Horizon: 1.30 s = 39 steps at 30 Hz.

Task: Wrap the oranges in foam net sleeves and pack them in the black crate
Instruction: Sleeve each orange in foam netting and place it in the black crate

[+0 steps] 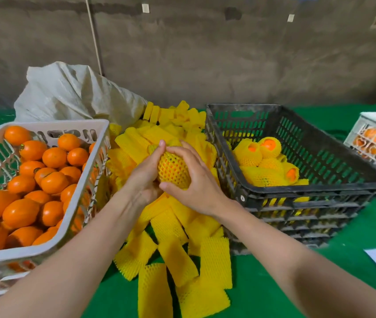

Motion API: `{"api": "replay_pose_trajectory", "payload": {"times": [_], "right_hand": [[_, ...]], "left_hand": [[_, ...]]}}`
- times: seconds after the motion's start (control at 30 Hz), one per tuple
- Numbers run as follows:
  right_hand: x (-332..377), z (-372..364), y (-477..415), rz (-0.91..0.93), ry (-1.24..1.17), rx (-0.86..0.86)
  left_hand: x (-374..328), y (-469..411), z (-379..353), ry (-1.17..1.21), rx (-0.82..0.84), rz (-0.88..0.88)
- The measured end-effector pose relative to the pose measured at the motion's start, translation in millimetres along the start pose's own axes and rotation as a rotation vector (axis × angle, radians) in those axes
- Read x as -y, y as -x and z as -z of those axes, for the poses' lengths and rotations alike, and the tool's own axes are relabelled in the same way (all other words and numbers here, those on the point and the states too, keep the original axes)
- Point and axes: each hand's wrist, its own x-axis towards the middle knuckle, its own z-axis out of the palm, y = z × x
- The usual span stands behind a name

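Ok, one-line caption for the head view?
Left hand and right hand grip a foam-sleeved orange beside the black crate.

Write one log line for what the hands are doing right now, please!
left hand: grips netted orange | right hand: grips it too | black crate: holds wrapped oranges | status: not yet packed

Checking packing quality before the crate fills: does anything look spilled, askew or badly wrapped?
Nothing looks damaged. Loose foam net sleeves sprawl in an untidy heap over the green table between the white crate and the black crate. In the black crate, three wrapped oranges show bare peel at open sleeve ends. The held orange looks sleeved.
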Motion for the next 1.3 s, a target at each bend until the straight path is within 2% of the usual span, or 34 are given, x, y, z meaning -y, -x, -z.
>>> {"api": "replay_pose_trajectory", "payload": {"times": [0.1, 0.17, 0.33, 0.43, 0.5, 0.57, 0.63, 0.73, 0.8, 0.97, 1.2, 1.3], "right_hand": [[-3.4, 17.0, -3.9, 0.072, 0.055, -0.043], [-6.3, 34.6, -10.1, 0.077, 0.075, -0.096], [-21.2, 83.3, -25.0, 0.076, 0.121, -0.37], [-43.1, 115.6, -36.0, -0.036, 0.151, -0.494], [-63.1, 138.3, -47.1, -0.198, 0.162, -0.493], [-85.6, 154.3, -59.7, -0.339, 0.255, -0.422], [-108.2, 160.2, -71.4, -0.424, 0.383, -0.3], [-139.3, 153.7, -90.4, -0.501, 0.503, -0.026], [-158.4, 141.5, -103.9, -0.516, 0.612, 0.127], [-194.7, 111.7, -119.4, -0.516, 0.801, 0.329], [-199.3, 108.6, -108.3, -0.536, 0.879, 0.507], [-184.5, 111.8, -106.9, -0.571, 0.859, 0.445]], "left_hand": [[-1.7, -3.1, -19.1, 0.013, 0.037, -0.065], [-3.2, -9.2, -39.1, -0.05, -0.007, -0.119], [-6.2, -30.8, -101.9, -0.271, -0.099, -0.235], [5.8, -50.5, -130.8, -0.248, -0.103, -0.288], [22.9, -66.5, -139.6, -0.446, -0.139, -0.408], [40.1, -82.7, -140.2, -0.916, -0.172, -0.535], [52.8, -94.4, -141.5, -1.36, -0.1, -0.608], [60.3, -99.8, -146.2, -1.681, 0.034, -0.623], [61.2, -103.9, -145.0, -1.728, 0.061, -0.628], [62.5, -104.3, -142.9, -1.749, 0.081, -0.665], [63.9, -100.8, -141.7, -1.672, 0.042, -0.69], [62.5, -95.8, -136.5, -1.512, 0.054, -0.714]]}}
